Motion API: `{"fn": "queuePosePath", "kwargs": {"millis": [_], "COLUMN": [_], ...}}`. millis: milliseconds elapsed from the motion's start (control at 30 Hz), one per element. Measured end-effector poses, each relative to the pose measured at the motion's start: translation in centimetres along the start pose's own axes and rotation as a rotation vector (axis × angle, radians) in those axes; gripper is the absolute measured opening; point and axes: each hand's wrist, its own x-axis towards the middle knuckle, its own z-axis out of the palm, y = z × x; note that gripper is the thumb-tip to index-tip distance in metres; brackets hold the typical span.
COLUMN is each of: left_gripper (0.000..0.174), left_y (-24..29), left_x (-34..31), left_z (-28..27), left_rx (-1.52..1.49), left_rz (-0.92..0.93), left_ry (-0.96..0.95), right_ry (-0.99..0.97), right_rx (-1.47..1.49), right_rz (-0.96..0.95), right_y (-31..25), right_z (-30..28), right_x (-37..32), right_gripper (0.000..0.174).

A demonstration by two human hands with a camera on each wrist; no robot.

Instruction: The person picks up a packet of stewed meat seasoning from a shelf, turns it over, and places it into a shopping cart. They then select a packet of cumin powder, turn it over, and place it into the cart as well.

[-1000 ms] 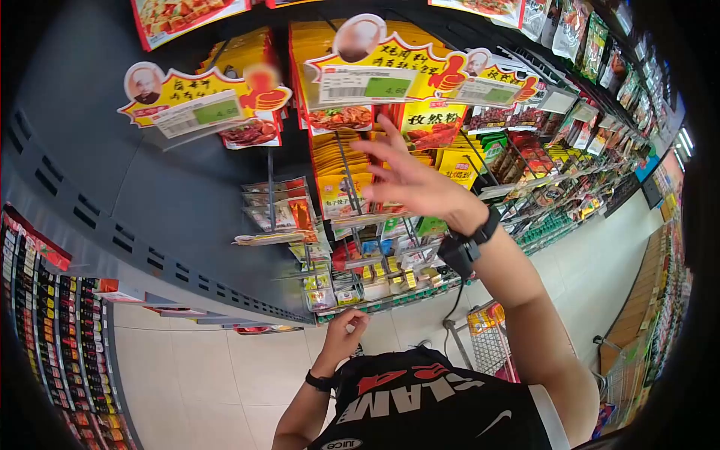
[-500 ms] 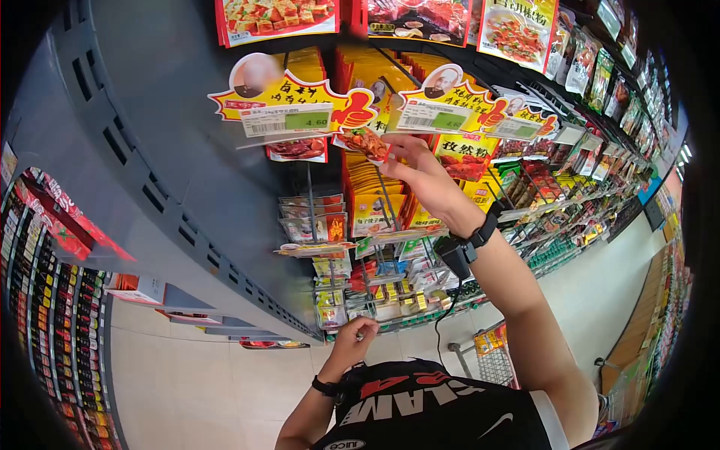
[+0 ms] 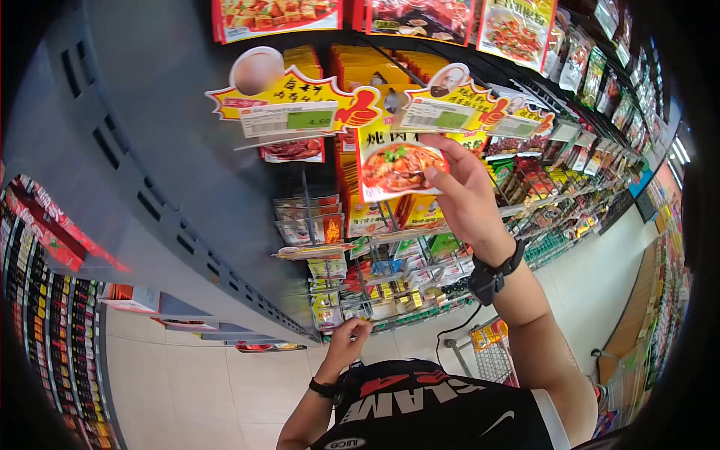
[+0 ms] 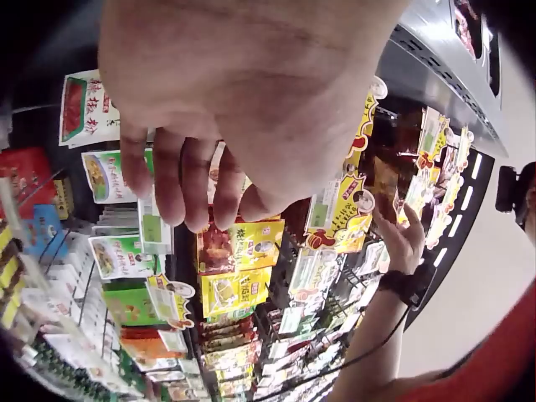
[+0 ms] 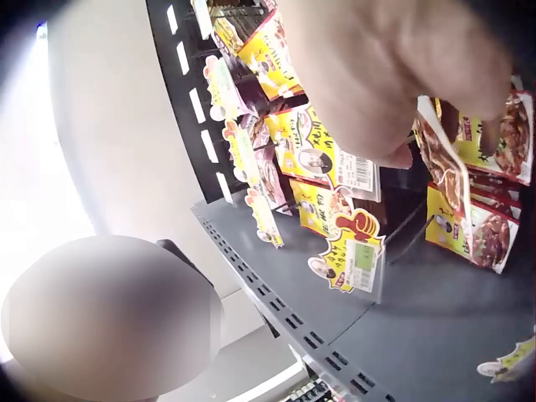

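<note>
My right hand [image 3: 469,196] pinches a yellow and red seasoning packet [image 3: 397,166] by its right edge, thumb on the printed front. A picture of a stewed meat dish covers the lower part of that front. The packet is in front of hanging rows of similar yellow packets [image 3: 363,219], just under the price tags. From the right wrist view, the packet [image 5: 445,163] is edge-on beside the fingers. Low in front of the body, my left hand [image 3: 347,341] hangs with loosely curled fingers and holds nothing; its fingers [image 4: 197,180] dangle in the left wrist view.
Yellow price signs [image 3: 296,105] stick out above the packets. At the left is a grey slotted shelf panel [image 3: 142,180]. More hooks with small bags [image 3: 309,221] are lower down. A shopping cart [image 3: 491,360] stands on the floor behind the right arm.
My right hand, with spread fingers a second ago, has taken hold of the seasoning packet and drawn it out from among the others. Its front now shows fully. The left hand stays low.
</note>
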Motion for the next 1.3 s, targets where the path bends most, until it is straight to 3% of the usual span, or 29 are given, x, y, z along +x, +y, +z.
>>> {"fn": "queuePosePath", "kwargs": {"millis": [367,467,533,633,667,700,767,800,867,933,1033,1067,1100,1167,1200,1300], "left_gripper": [0.009,0.009,0.009,0.020,0.028,0.035,0.056,0.051,0.042,0.038,0.046,0.065,0.074,0.077,0.076,0.075], "left_y": [3.7,6.0,6.9,9.5,9.6,11.4,15.0,14.9,12.7,11.4,10.2,9.7,13.3,11.1,11.1,11.3], "left_x": [3.0,3.8,4.5,5.2,4.6,5.1,6.2,6.6,7.5,7.8,7.6,8.2,7.3,7.3,7.3,7.7], "left_z": [1.5,1.8,2.3,3.4,4.3,4.9,6.2,7.0,8.5,10.0,12.1,12.3,12.7,13.0,13.5,15.3], "left_rx": [-0.053,-0.080,-0.152,-0.181,-0.543,-0.593,-0.685,-0.703,-0.798,-1.002,-0.964,-0.623,-0.757,-0.618,-0.596,-0.532], "left_rz": [0.082,0.157,0.197,0.328,0.107,0.047,-0.083,0.038,0.105,0.006,0.034,0.388,0.074,-0.038,-0.026,-0.007], "left_ry": [-0.080,-0.101,-0.139,-0.205,-0.268,-0.317,-0.404,-0.427,-0.501,-0.560,-0.553,-0.563,-0.452,-0.406,-0.387,-0.350], "right_ry": [0.078,0.111,0.004,-0.015,-0.032,-0.049,-0.325,-0.278,-0.183,-0.088,-0.071,-0.051,-0.018,0.040,0.180,0.259], "right_rx": [0.143,0.270,0.526,0.770,0.701,0.633,0.328,0.382,0.378,0.277,0.130,-0.002,-0.208,-0.620,-0.252,0.230], "right_rz": [0.061,0.125,0.246,0.374,0.408,0.441,0.451,0.405,0.370,0.412,0.336,0.295,0.234,0.115,0.197,0.443], "right_y": [-2.5,-1.3,1.4,4.0,4.6,5.0,6.5,6.4,5.9,4.8,5.8,5.6,5.5,5.3,6.2,5.9], "right_z": [-1.4,-2.0,-4.5,-5.8,-5.8,-5.7,-7.1,-7.4,-8.2,-9.2,-11.1,-11.6,-12.2,-13.7,-14.1,-16.8], "right_x": [-9.4,-12.2,-14.0,-17.3,-18.6,-19.6,-20.7,-21.3,-22.2,-22.9,-24.7,-25.2,-25.6,-26.2,-27.0,-28.5], "right_gripper": [0.050,0.049,0.049,0.043,0.042,0.042,0.036,0.036,0.035,0.034,0.029,0.023,0.022,0.020,0.021,0.023]}}
